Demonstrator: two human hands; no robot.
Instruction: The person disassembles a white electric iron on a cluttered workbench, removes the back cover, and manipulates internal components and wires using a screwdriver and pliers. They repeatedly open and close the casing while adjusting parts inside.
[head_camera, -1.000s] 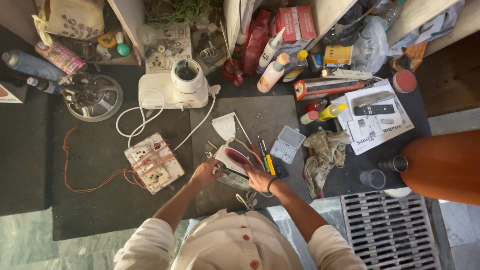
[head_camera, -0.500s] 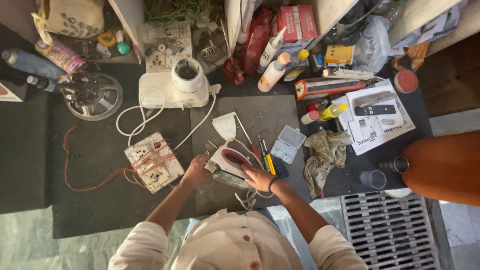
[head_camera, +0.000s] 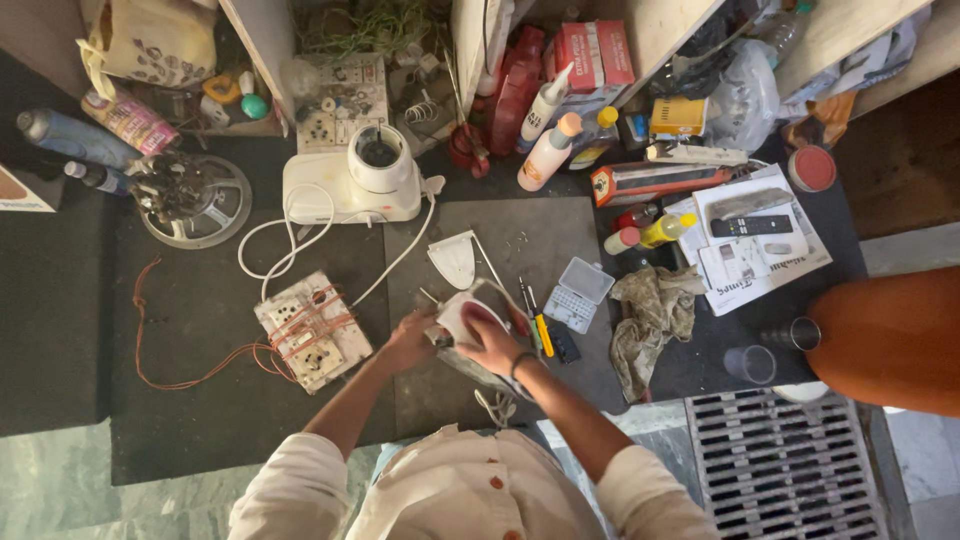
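Both hands are now gripping the iron (head_camera: 470, 318): left hand (head_camera: 412, 340) has slid in closer, right hand (head_camera: 490, 345) is clamping on top.

I'm seeing a clothes iron (head_camera: 468, 318) lying on the dark gray mat approx. at the centre, w/ both hands on it. Its body is white w/ a dark red patch showing on the upper right side; the rest is hidden under the hands. It's sitting tilted, not flat, nose pointing roughly away from the person, but I can't tell the exact pose. A dull metal part is sticking out below it toward the person. The left hand (head_camera: 412, 340) is gripping its left side; the right hand (head_camera: 493, 345) is lying over its right side & top, fingers curled on it.
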